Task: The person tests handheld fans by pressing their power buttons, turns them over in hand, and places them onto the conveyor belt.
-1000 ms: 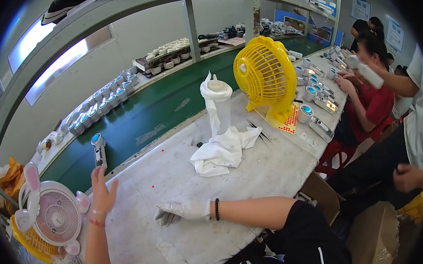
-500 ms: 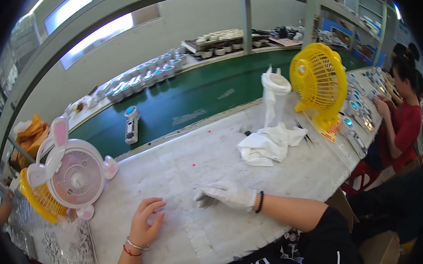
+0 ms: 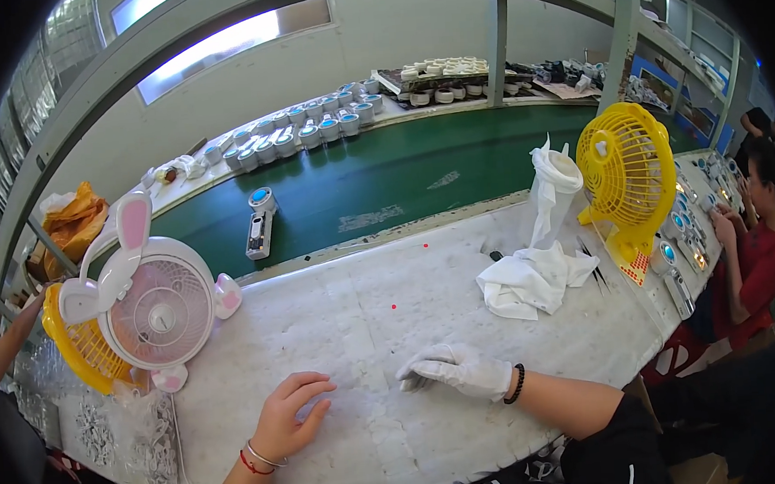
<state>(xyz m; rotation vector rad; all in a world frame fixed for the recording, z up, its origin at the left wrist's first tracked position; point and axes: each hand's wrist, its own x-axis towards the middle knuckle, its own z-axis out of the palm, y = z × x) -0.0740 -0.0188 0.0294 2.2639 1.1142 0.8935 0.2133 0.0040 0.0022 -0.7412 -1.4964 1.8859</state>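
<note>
My left hand (image 3: 292, 418) is bare, with a silver bangle and a red string at its wrist. It rests on the white worktable (image 3: 322, 335), fingers apart and slightly bent, holding nothing. A short gap away, my right hand (image 3: 462, 370) lies on the table in a white glove, a black beaded bracelet behind it. Its fingers reach left, gently curved, and nothing shows in them. Nearest to it lies a crumpled white cloth (image 3: 532, 282). Two small red dots mark the table beyond my hands.
A white-and-pink rabbit-shaped fan (image 3: 162, 304) stands left before a yellow fan (image 3: 92, 349); another yellow fan (image 3: 625, 179) stands right, beside a white wrapped roll (image 3: 557, 178). A handheld fan (image 3: 260, 223) lies on the green conveyor belt (image 3: 357, 173). A person in red (image 3: 748, 264) sits at right.
The view has swung a little left, so most things sit further right in it. The belt with its handheld fan seems to have slid slightly left. My hands look nearly unmoved.
</note>
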